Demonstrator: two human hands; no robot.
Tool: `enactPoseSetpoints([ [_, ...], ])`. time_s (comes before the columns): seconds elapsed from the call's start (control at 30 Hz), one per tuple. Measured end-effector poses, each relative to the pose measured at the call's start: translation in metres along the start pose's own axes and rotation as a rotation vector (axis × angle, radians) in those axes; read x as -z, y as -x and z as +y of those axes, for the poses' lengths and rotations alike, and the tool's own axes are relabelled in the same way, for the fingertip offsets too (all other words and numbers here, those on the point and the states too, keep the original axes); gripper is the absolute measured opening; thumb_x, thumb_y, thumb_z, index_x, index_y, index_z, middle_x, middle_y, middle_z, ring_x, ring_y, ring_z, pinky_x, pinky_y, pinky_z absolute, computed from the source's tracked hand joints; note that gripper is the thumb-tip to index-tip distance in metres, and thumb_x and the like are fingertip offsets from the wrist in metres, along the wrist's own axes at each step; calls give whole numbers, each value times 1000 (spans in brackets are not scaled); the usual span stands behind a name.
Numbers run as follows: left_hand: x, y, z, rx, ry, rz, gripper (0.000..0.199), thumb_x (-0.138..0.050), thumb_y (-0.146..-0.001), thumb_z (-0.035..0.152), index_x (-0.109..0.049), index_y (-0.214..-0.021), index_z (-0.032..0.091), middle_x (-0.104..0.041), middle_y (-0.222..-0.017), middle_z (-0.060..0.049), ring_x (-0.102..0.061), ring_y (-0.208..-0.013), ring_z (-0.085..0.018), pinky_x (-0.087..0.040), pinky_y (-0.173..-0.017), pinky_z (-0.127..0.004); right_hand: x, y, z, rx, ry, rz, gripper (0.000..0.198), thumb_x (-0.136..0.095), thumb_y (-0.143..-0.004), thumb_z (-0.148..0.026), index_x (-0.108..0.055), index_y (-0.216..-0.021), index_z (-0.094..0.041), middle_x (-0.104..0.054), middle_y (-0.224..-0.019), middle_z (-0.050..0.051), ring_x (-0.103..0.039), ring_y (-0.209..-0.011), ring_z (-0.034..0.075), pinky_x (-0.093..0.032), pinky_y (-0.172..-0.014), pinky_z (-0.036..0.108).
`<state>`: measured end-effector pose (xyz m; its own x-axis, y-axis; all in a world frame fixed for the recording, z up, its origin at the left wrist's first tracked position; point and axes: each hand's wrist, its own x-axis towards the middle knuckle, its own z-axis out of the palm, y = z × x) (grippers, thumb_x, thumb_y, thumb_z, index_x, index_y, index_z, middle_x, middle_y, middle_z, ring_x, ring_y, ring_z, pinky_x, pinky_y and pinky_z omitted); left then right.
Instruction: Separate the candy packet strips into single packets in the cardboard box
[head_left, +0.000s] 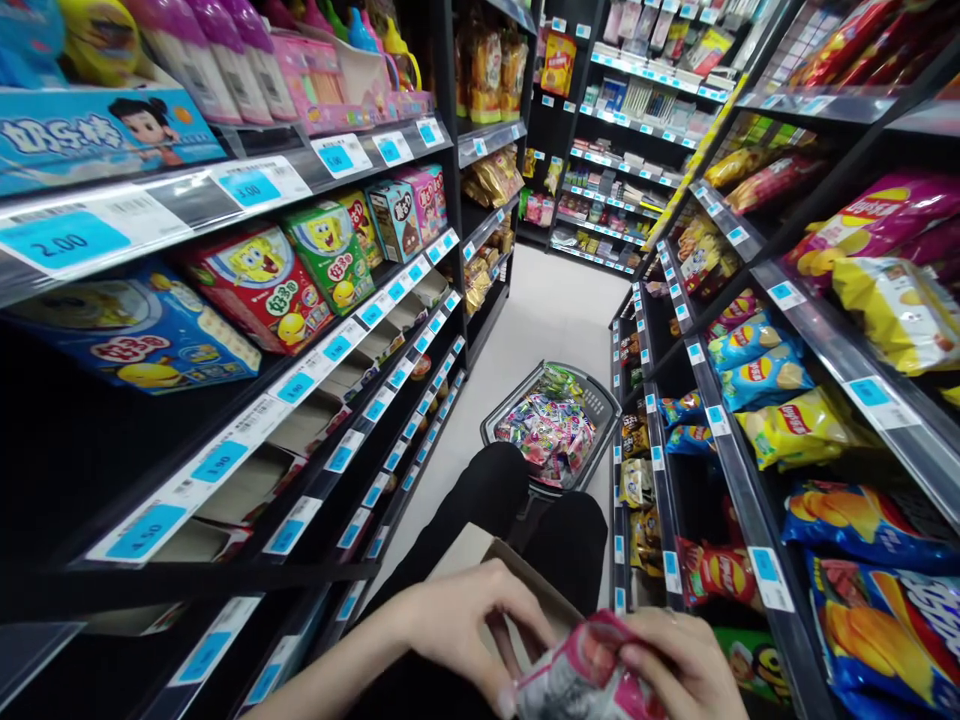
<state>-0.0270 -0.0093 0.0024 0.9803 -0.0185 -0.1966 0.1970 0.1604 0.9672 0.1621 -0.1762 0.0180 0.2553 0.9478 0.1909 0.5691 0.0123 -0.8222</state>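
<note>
A shiny pink and white snack packet (589, 668) is at the bottom of the view, low over my lap. My right hand (679, 655) pinches its upper right side between thumb and fingers. On the packet's left, my left hand (480, 625) is bent, its thumb at the packet's edge and its fingertips partly hidden by the packet. Behind both hands an open cardboard box (469, 550) rests across my knees. Its inside is mostly covered by my left hand and the packet.
A grey shopping basket (491, 415) with many colourful packets stands on the pale floor (559, 300) beyond my knees. Shelves with boxed biscuits (262, 280) run along the left. Bags of crisps (795, 425) fill the right shelves. More shelving (622, 140) closes the aisle's far end.
</note>
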Motion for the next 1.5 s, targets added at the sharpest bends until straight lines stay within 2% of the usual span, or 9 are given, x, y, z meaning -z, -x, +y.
enactPoseSetpoints([
  [0.1, -13, -12, 3, -32, -5, 89, 36, -82, -64, 43, -75, -90, 18, -67, -75, 0, -57, -68, -18, -48, -68, -25, 0, -17, -2, 8, 3, -113, 16, -64, -86, -32, -76, -96, -35, -77, -79, -1, -72, -70, 17, -53, -65, 22],
  [0.23, -31, -31, -8, -123, 409, 417, 38, -81, -67, 41, -72, -93, 14, -70, -83, -4, -62, -79, -21, -49, -75, -28, -7, -18, 15, -120, -110, 440, 29, -64, -85, -45, -67, -109, -30, -71, -94, 3, -67, -85, 17, -51, -77, 25],
  [0.3, -38, -38, -15, -159, 655, 602, 45, -81, -68, 43, -70, -100, 14, -72, -92, -9, -65, -87, -26, -50, -80, -33, -16, -12, 23, -168, -300, 582, 52, -69, -76, -56, -59, -120, -30, -66, -105, 4, -67, -87, 18, -52, -78, 27],
  [0.47, -53, -47, -27, -233, 947, 721, 46, -74, -76, 44, -67, -112, 16, -71, -109, -13, -62, -109, -31, -46, -96, -43, -62, 0, 22, -389, -736, 416, 97, -86, -60, -43, -35, -142, -36, -46, -143, 10, -64, -111, 25, -54, -87, 34],
  [0.63, -39, -36, -20, -209, 625, 730, 49, -82, -69, 35, -68, -111, 15, -70, -113, -12, -58, -115, -32, -36, -109, -44, -76, 6, 27, -421, -855, 499, 77, -88, -59, -32, -57, -128, -37, -70, -117, 4, -71, -94, 21, -58, -77, 28],
  [0.83, -15, -15, -15, -390, 567, 671, 91, -88, -57, 35, -46, -138, 25, -58, -132, -11, -52, -123, -32, -33, -109, -46, -61, 14, 35, -209, -345, 674, 32, -84, -65, -31, -78, -96, -26, -77, -87, 5, -70, -71, 18, -56, -63, 26],
  [0.97, -1, -5, -16, -372, 397, 594, 61, -84, -63, 41, -65, -118, 23, -68, -110, -8, -63, -102, -29, -45, -94, -38, -56, 14, 30, -62, -241, 703, 8, -77, -73, -26, -80, -80, -30, -73, -78, 3, -68, -69, 17, -51, -59, 25],
  [1.2, 5, -14, -6, -275, -115, 783, 10, -84, -63, 28, -80, -70, 21, -69, -69, -4, -59, -63, -18, -43, -59, -25, -53, 12, 20, 12, -185, 667, 10, -67, -83, -30, -76, -78, -30, -69, -82, 2, -66, -73, 17, -48, -64, 27],
  [1.5, -15, -20, 10, -141, -67, 838, 14, -75, -68, 22, -69, -56, 17, -62, -57, -1, -52, -57, -15, -37, -56, -24, -44, 21, 8, -168, 59, 651, 16, -64, -83, -33, -65, -70, -26, -66, -74, 2, -60, -67, 17, -41, -65, 26],
])
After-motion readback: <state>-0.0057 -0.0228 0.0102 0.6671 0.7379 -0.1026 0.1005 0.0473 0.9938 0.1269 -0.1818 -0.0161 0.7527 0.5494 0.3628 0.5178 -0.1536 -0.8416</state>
